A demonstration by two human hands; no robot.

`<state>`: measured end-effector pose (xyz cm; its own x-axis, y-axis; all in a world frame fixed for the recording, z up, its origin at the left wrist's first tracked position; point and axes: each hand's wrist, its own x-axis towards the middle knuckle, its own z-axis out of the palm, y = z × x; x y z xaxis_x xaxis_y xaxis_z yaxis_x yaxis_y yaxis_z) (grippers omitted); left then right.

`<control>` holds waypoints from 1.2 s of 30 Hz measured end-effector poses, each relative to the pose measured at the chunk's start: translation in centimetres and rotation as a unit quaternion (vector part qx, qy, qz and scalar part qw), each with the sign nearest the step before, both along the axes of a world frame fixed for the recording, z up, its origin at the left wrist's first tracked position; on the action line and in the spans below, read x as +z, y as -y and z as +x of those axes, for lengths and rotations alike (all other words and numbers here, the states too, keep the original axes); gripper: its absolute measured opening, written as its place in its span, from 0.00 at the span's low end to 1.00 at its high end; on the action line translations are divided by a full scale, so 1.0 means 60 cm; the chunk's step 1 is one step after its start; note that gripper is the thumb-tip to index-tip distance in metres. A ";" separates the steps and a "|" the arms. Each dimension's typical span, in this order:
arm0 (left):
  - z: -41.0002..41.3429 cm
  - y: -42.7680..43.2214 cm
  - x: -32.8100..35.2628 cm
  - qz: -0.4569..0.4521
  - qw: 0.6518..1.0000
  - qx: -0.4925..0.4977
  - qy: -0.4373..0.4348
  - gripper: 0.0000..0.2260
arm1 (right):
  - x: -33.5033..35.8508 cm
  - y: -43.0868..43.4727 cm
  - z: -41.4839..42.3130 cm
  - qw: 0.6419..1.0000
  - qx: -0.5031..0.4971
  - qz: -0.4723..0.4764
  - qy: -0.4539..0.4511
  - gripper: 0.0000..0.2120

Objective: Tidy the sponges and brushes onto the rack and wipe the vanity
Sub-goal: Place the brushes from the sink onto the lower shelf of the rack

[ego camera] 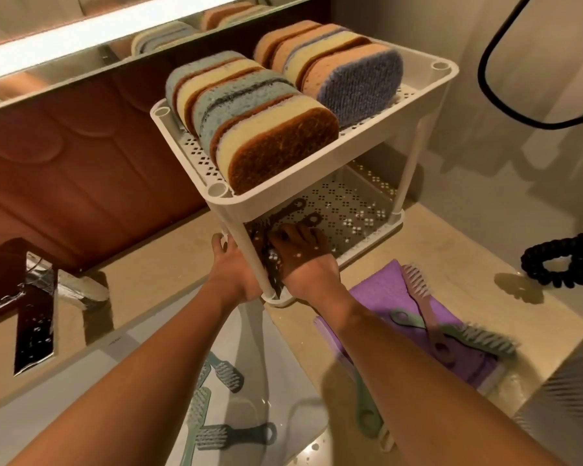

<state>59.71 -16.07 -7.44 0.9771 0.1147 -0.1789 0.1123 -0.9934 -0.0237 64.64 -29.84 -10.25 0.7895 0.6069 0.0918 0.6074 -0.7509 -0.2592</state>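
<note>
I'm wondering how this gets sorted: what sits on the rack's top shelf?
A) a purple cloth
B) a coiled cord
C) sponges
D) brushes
C: sponges stand on edge in two rows on the top shelf; the right hand holds dark brushes on the lower one.

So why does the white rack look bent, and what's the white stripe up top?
Head view: the wide-angle lens bows the rack and its legs; head view again: the stripe is a light strip blown out to pure white; the right hand on the lower tier sits in shadow, flecked with spots of light.
</note>
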 end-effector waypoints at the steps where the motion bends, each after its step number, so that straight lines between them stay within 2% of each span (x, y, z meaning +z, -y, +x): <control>1: -0.001 0.002 0.003 0.004 1.000 0.002 -0.003 0.39 | 0.000 -0.001 0.001 1.000 0.001 -0.008 -0.002 0.31; 6: -0.008 0.012 0.015 -0.004 1.000 0.002 -0.004 0.33 | -0.002 -0.008 0.008 0.998 0.008 -0.053 -0.040 0.34; 7: -0.010 0.013 0.018 -0.013 1.000 0.005 -0.005 0.35 | -0.005 -0.009 0.009 0.997 0.001 -0.049 -0.052 0.36; 9: -0.014 0.014 0.023 -0.008 1.000 0.010 -0.024 0.45 | -0.010 -0.009 0.005 0.998 -0.023 -0.009 -0.055 0.38; 11: -0.014 0.017 0.026 0.015 0.999 0.011 -0.036 0.50 | -0.020 -0.006 -0.004 0.999 -0.029 0.020 0.003 0.38; 14: -0.012 0.021 0.029 0.035 0.998 0.018 -0.053 0.46 | -0.031 -0.002 -0.001 0.998 -0.029 0.025 0.046 0.28; 19: -0.011 0.023 0.032 0.044 0.997 0.021 -0.062 0.38 | -0.030 -0.010 0.009 1.000 -0.020 0.000 0.006 0.29; 21: -0.013 0.021 0.026 0.028 0.998 0.016 -0.046 0.34 | -0.028 -0.006 0.006 1.000 -0.019 -0.012 0.007 0.30; 24: -0.022 0.012 0.011 -0.040 0.998 0.024 0.033 0.36 | -0.017 -0.003 0.004 1.000 -0.005 -0.021 0.000 0.32; 29: -0.033 0.009 0.015 -0.095 0.986 0.018 0.137 0.28 | -0.005 -0.003 0.003 0.999 -0.015 -0.008 -0.036 0.27; 31: -0.050 0.008 0.016 -0.081 0.981 0.009 0.174 0.19 | 0.009 0.002 -0.007 0.998 -0.019 0.050 -0.020 0.25; 33: -0.062 -0.002 0.008 -0.064 0.979 0.007 0.192 0.14 | 0.018 0.006 -0.004 0.997 -0.021 0.076 0.006 0.18; 36: -0.090 -0.002 0.015 -0.053 0.983 0.009 0.178 0.19 | 0.059 0.027 -0.023 0.997 -0.036 0.061 0.007 0.14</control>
<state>54.32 -15.97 -6.52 0.9781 0.1316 0.1615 0.1122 -0.9859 0.1240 63.24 -31.46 -6.74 0.8290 0.5316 0.1737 0.5569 -0.7563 -0.3433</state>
